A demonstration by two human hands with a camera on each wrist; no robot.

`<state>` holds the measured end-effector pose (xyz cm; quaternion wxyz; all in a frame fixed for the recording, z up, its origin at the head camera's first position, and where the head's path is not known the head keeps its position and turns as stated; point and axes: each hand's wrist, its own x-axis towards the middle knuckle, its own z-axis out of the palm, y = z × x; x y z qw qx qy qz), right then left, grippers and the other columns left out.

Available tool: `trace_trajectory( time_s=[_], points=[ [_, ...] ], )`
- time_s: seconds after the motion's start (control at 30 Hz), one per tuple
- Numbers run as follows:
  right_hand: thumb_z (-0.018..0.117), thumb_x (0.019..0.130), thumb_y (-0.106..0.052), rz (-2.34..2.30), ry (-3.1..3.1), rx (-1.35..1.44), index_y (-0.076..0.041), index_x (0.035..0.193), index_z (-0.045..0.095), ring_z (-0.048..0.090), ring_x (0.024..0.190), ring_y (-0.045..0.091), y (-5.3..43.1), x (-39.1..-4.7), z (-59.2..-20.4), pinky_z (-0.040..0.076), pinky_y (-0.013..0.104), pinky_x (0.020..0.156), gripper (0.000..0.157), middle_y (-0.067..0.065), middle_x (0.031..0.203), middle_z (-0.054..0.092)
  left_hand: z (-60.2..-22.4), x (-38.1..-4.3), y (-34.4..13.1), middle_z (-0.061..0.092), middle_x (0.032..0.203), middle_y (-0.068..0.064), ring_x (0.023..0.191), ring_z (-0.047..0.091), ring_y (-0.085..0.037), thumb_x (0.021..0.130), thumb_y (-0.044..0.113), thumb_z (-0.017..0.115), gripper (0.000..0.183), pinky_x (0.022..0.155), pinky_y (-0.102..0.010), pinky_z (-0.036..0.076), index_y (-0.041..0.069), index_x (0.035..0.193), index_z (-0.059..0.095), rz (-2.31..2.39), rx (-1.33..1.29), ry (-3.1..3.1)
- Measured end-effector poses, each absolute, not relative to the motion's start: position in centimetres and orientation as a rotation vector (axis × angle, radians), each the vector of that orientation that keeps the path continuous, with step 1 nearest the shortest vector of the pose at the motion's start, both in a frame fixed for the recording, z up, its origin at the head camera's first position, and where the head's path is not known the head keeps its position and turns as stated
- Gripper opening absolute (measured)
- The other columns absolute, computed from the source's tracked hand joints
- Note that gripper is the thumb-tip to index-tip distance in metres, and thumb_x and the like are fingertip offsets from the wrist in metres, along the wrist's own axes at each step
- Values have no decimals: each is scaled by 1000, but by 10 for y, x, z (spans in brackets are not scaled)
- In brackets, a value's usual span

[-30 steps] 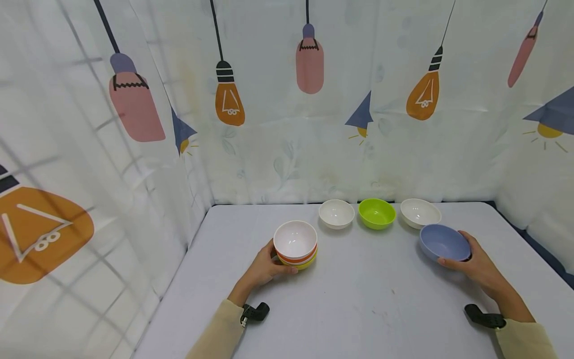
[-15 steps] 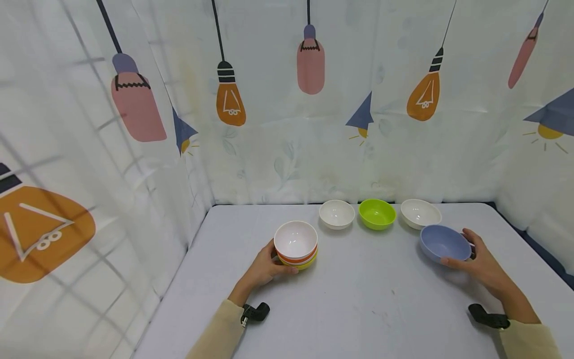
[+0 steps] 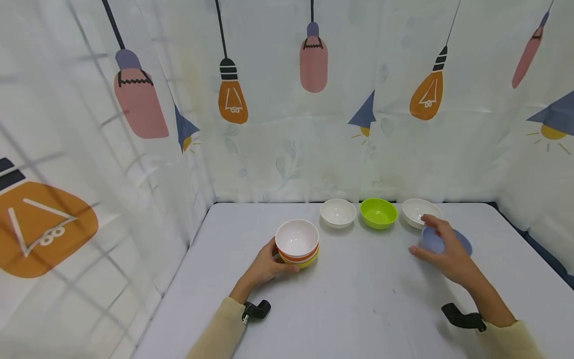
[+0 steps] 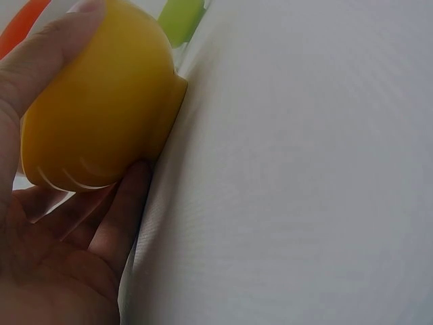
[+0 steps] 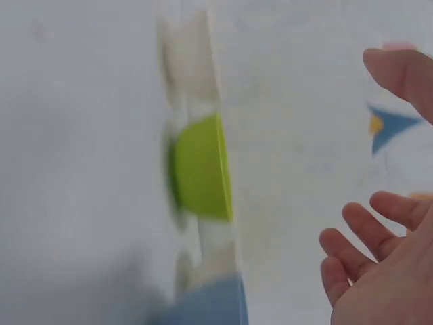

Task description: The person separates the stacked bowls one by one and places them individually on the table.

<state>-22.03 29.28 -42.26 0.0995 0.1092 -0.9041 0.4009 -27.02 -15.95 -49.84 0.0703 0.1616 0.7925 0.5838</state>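
Observation:
My left hand grips a stack of small bowls at the table's left middle. A white bowl tops the stack, an orange rim shows under it, and a yellow bowl forms the bottom. In the left wrist view, the thumb lies along the yellow bowl's side while the other fingers reach round behind and under it. My right hand is empty, its thumb and fingers spread, and overlaps a blue bowl on the right in the head view. Part of that bowl is hidden behind the hand.
Along the back edge of the white table stand a white bowl, a lime green bowl and another white bowl. Behind them hangs a curtain printed with lamps.
The right hand has let go of the blue bowl's right side and moved up and left across it. The left hand keeps its hold on the stack, in the same place.

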Motion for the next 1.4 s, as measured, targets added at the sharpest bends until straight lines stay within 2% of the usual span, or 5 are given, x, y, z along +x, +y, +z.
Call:
trace_trajectory(
  time_s=[0.07, 0.13, 0.3, 0.37, 1.4],
  points=[
    [74, 85, -31, 1200, -2679, 404, -13, 150, 24, 35, 130, 33, 273, -220, -422, 28, 12, 105, 84, 15, 148, 35, -498, -271, -160, 52, 137, 5, 129, 49, -18, 64, 19, 91, 95, 108, -43, 41, 33, 141, 38, 1766, 504, 2382],
    [74, 85, -35, 1206, -2706, 468, -12, 148, 29, 40, 129, 30, 255, -223, -424, 30, 7, 103, 81, 12, 144, 41, -498, -271, -161, 52, 136, 6, 129, 49, -17, 63, 21, 91, 94, 109, -43, 41, 34, 141, 39, 1765, 512, 2385],
    [73, 82, -45, 1371, -2801, 513, -18, 144, 35, 40, 133, 33, 213, -233, -432, 40, 58, 104, 77, 9, 142, 46, -500, -271, -161, 51, 138, 7, 129, 49, -17, 63, 25, 91, 96, 109, -43, 41, 35, 142, 37, 1742, 498, 2398],
    [74, 80, -47, 1453, -2817, 512, -21, 143, 36, 38, 135, 35, 197, -237, -434, 37, 63, 104, 77, 9, 143, 46, -501, -271, -161, 51, 139, 6, 130, 49, -18, 63, 25, 91, 97, 109, -44, 41, 34, 142, 37, 1740, 487, 2399],
    [87, 69, -34, 1638, -2683, 974, -21, 146, 33, 47, 124, 20, 85, -297, -455, 42, 45, 106, 95, -3, 142, 43, -474, -255, -157, 50, 140, 2, 130, 49, -22, 68, 23, 89, 92, 109, -46, 41, 25, 144, 37, 1700, 465, 2417]
  ],
)
